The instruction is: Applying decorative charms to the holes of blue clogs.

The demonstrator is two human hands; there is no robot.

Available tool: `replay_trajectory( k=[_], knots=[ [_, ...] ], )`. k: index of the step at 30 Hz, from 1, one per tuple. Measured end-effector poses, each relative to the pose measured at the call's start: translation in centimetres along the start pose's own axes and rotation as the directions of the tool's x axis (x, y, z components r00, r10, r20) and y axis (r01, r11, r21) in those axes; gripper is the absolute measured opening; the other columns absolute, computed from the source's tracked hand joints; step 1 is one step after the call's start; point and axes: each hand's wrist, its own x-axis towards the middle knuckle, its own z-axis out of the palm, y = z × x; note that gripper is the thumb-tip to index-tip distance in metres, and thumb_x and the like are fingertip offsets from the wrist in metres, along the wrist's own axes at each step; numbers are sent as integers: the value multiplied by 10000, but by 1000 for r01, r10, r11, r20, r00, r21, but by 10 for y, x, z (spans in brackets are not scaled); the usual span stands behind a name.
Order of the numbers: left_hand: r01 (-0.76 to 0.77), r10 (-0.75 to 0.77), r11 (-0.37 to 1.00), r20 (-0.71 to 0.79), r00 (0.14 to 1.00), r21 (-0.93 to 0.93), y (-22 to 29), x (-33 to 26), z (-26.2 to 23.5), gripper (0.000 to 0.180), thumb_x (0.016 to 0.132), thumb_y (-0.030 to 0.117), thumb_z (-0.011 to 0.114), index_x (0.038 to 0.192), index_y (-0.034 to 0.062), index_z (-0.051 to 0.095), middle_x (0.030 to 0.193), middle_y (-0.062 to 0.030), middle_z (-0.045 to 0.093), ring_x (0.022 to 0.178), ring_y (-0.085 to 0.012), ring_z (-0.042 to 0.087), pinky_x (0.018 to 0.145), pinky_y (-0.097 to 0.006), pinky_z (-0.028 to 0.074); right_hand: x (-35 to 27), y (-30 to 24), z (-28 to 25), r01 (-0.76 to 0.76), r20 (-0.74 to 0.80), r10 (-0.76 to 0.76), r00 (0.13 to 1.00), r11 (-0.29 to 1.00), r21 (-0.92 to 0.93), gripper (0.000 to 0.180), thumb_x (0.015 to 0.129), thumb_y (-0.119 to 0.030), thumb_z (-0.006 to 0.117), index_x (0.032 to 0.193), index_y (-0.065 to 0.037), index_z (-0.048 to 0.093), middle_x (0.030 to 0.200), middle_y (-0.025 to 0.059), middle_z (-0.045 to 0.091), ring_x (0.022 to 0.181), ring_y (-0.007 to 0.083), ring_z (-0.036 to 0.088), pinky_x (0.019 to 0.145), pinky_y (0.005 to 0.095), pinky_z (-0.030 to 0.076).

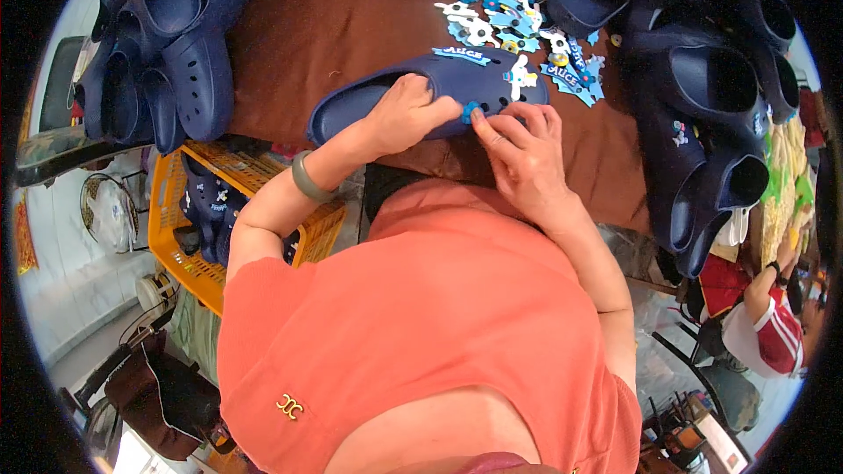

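A navy blue clog [492, 79] lies on its side on the brown table [316, 17], with a blue label charm and a white figure charm fixed to its top. My left hand [406, 112] grips the clog's side near the heel opening. My right hand [523, 151] presses a small blue charm [472, 111] against a hole in the clog with thumb and fingertips. A pile of blue, white and yellow charms [509, 2] lies just beyond the clog.
Stacks of navy clogs stand at the far left [171, 44] and the right [702, 96] of the table. An orange crate [171, 241] with clogs sits below the table on my left. Another person in a red and white sleeve [773, 325] sits at the right.
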Motion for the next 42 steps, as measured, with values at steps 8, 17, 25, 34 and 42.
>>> replay_trajectory(
  k=[8,17,25,34,42],
  knots=[
    [308,-311,950,-70,948,-52,19,8,2,262,689,198,667,724,-34,550,553,-141,501,488,-193,471,509,-349,421,9,-2,-2,15,93,-4,996,993,-119,504,694,-33,632,1194,-92,612,847,-8,603,927,203,532,870,474,346],
    [373,-390,896,-25,920,-242,25,7,2,315,781,265,727,888,-18,640,689,-47,629,622,-84,532,597,-279,480,-10,6,11,-323,140,293,946,896,304,420,809,-51,616,1206,-187,643,628,53,563,596,193,525,614,329,414],
    [480,-470,848,97,877,-224,35,11,-5,278,833,240,700,936,-12,640,758,-25,642,692,-53,511,641,-273,476,-8,9,0,-612,556,375,742,42,789,335,950,-48,523,1256,-153,609,683,-81,526,548,16,425,495,189,371],
    [601,-593,772,107,798,-204,37,19,-14,288,760,72,702,1029,-14,644,928,-26,674,832,-98,606,786,-272,494,2,3,8,-74,-222,100,970,990,124,327,748,-85,708,1071,-100,661,791,23,544,749,223,501,665,354,379],
    [509,-511,856,4,860,-88,38,17,-16,281,754,173,732,947,-15,652,813,-24,664,730,-77,554,693,-264,469,3,3,18,-70,-174,92,980,989,128,282,734,-84,717,1010,-72,661,832,38,568,780,222,534,718,355,393]
  ],
)
